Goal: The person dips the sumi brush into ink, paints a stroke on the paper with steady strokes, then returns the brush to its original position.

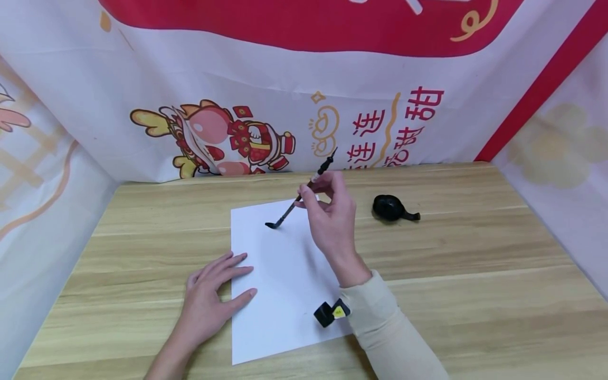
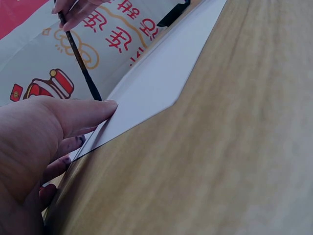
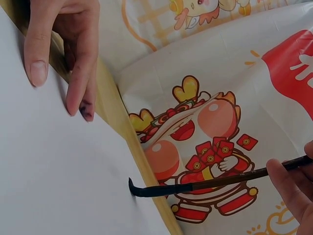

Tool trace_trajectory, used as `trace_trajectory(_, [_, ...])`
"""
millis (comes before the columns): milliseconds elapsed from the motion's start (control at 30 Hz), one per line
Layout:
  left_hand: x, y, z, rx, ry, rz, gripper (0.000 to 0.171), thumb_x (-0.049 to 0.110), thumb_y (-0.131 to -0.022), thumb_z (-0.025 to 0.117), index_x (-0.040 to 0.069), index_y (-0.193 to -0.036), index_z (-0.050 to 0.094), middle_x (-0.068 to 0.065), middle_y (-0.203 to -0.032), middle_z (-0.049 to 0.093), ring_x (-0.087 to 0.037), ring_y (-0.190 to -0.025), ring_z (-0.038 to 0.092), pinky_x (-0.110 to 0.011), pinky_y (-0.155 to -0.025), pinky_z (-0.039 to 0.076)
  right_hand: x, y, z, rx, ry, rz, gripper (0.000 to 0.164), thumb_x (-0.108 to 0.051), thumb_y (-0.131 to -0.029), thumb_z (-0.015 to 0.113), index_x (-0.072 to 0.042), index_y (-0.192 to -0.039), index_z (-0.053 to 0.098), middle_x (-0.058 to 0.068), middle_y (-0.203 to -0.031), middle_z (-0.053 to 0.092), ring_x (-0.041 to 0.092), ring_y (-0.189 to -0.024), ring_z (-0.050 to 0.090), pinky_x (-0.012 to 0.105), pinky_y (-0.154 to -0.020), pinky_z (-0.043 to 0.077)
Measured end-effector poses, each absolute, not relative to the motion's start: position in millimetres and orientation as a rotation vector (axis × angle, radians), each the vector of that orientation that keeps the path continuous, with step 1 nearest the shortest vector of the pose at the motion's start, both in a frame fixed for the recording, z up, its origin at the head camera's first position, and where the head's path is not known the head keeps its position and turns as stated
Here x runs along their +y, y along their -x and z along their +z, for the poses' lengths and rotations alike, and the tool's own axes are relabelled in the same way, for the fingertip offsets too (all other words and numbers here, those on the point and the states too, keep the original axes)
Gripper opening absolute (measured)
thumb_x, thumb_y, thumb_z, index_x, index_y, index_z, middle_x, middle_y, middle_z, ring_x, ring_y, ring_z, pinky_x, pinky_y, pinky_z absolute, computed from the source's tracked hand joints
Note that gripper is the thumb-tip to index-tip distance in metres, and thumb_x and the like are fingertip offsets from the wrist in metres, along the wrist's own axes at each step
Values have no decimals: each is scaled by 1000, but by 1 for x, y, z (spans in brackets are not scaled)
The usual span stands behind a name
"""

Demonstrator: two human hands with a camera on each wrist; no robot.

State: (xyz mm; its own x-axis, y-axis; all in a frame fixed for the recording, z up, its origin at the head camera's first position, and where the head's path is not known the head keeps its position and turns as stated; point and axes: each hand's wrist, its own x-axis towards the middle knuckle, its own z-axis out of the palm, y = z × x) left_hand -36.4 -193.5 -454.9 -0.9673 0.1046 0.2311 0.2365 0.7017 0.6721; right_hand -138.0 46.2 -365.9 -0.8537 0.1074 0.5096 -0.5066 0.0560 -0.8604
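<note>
Right fingers (image 1: 338,184) pinching brush (image 1: 288,211), left fingers (image 1: 235,273) spread on paper (image 1: 280,295), tip (image 3: 138,191) hidden in left-wrist view

In front of you, a white cloth backdrop (image 1: 285,74) bearing a red-and-yellow printed cartoon figure (image 1: 211,129) rises behind your pale wood-grain tabletop (image 1: 475,237).

Passage is left on the surface (image 1: 475,295) at both sides.
The way is barred by printed cloth (image 1: 285,74) behind, a black handled object (image 1: 388,208) at right, and a brush (image 1: 288,212) slanted over paper (image 1: 275,295).
</note>
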Motion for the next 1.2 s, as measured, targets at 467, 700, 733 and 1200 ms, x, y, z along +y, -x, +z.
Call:
trace_trajectory(467, [-194, 37, -455, -2730, 279, -1110, 40, 29, -85, 93, 25, -123, 80, -1, -152, 67, -33, -152, 49, -64, -115, 21, 46, 139, -364, -1896, -412, 1870, 19, 2, -104, 65, 6, -118, 52, 20, -110, 64, 31, -100, 73, 32, -78, 67])
trace_trajectory(700, [-194, 37, -455, -2734, 279, -1110, 40, 29, -85, 93, 26, -123, 80, -1, -153, 67, -33, -152, 49, -64, -115, 21, 46, 137, -363, -1882, -399, 1898, 18, 2, -104, 65, 4, -117, 53, 20, -109, 64, 30, -99, 73, 33, -77, 67])
trace_trajectory(733, [-194, 37, -455, -2736, 279, -1110, 40, 30, -85, 93, 26, -123, 80, -1, -153, 66, -33, -152, 49, -64, -115, 20, 46, 137, -363, -1880, -396, 1903, 18, 3, -104, 65, 4, -117, 53, 20, -109, 64, 30, -99, 73, 33, -77, 67])
trace_trajectory(1200, [-194, 37, -455, -2750, 272, -1107, 40, 32, -86, 92, 27, -124, 80, 0, -154, 66, -32, -153, 48, -63, -116, 20, 46, 137, -364, -1886, -400, 1902, 19, 2, -104, 65, 5, -117, 53, 21, -110, 64, 34, -101, 73, 33, -77, 67])
